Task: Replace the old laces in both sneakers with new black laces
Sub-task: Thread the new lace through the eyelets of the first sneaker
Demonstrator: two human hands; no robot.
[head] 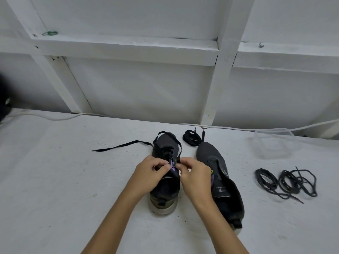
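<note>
A rough, white-painted flat bench [55,180] fills the lower half of the view, speckled with small dark marks. Behind it rises a white panelled wall [146,92] crossed by white-painted timber battens [128,46], one horizontal rail and several uprights and diagonals. A thin white cable [55,118] runs along the joint between bench and wall. The light is soft and even.

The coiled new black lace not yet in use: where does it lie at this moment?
In the head view, the coiled lace lies on the white table near the wall, between the toes of the left sneaker and right sneaker.
</note>
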